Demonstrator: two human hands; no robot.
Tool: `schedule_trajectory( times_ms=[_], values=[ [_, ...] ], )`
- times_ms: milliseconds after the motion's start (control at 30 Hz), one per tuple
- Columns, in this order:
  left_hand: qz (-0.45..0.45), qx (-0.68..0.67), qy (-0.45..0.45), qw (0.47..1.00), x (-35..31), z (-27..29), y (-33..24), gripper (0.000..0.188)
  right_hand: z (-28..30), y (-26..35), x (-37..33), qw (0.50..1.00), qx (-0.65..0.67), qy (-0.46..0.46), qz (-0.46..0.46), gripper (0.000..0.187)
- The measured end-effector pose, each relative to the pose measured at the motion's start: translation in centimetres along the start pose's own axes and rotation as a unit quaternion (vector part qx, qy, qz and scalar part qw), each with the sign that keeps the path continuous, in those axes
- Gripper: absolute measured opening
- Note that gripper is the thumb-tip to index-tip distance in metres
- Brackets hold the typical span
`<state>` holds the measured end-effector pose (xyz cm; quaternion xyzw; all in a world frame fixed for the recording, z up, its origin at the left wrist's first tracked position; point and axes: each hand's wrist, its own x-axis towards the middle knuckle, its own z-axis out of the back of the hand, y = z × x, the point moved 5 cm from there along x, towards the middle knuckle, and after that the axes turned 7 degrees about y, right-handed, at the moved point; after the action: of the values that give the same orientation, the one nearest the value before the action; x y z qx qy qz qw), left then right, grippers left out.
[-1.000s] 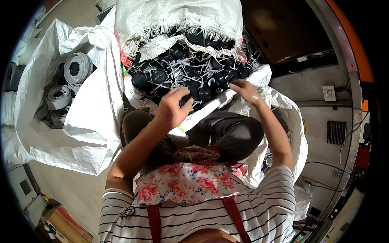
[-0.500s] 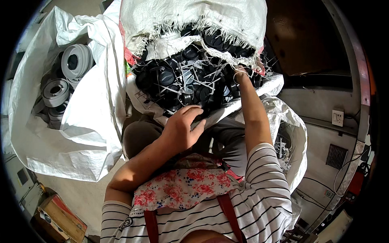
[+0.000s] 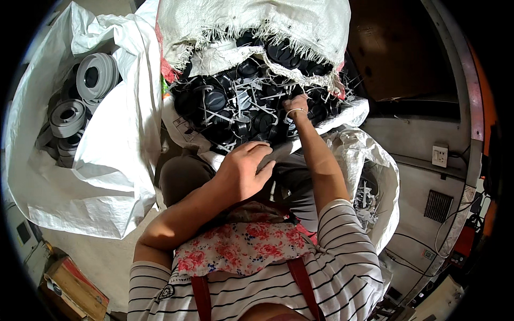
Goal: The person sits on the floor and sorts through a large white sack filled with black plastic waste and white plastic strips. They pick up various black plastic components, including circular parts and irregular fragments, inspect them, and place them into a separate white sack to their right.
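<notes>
Black round plastic caps (image 3: 216,100) and thin grey plastic sprues (image 3: 257,88) fill an open white woven sack (image 3: 251,18) in front of me. My right hand (image 3: 297,103), with a thin bracelet at its wrist, is closed over the pile's right half. Its fingertips are hidden, so what it grips, if anything, cannot be made out. At the sack's near edge, my left hand (image 3: 245,170) hovers with thumb and bent fingers apart. I see nothing held in it; black threaded pieces lie just beyond its fingertips.
On the left stands a large white sack (image 3: 115,198) with grey ring-shaped parts (image 3: 96,77) inside. A smaller white bag (image 3: 391,198) by my right elbow holds grey sprue scraps (image 3: 367,195). A wall socket (image 3: 439,156) and cables are at the right; a wooden box (image 3: 80,286) sits lower left.
My right hand has moved left and slightly nearer, from the sack's right edge to over the pile. The left hand has barely shifted. The whole view has drifted slightly.
</notes>
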<state>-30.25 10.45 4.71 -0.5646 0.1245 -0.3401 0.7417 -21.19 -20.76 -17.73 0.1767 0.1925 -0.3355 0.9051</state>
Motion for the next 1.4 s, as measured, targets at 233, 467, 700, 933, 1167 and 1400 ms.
schedule_trajectory(
  times_ms=[233,467,700,933,1167,1400],
  values=[
    [0.037,0.036,-0.003,0.999,-0.2,0.1,0.9,0.022,-2.7,1.6,1.9,0.997,-0.064,0.016,-0.031,0.037],
    [0.073,0.063,0.039,0.995,-0.8,-0.4,1.9,0.024,1.8,3.7,-4.5,0.919,0.345,0.127,0.146,0.024],
    [0.114,0.183,0.194,0.957,-0.9,-2.1,2.3,0.036,5.9,0.0,-10.7,0.811,0.542,0.217,0.020,0.020],
    [0.119,0.251,0.272,0.921,-1.7,-2.4,2.8,0.035,8.7,-1.4,-18.4,0.829,0.474,0.295,0.042,0.023],
    [0.162,0.274,0.293,0.902,-2.3,-1.3,2.4,0.034,18.1,-10.2,-27.9,0.873,0.470,0.099,0.090,0.037],
    [0.335,-0.353,0.133,0.863,4.5,-0.4,6.2,0.053,24.1,-34.2,-31.6,0.943,-0.174,-0.284,-0.017,0.055]
  ],
)
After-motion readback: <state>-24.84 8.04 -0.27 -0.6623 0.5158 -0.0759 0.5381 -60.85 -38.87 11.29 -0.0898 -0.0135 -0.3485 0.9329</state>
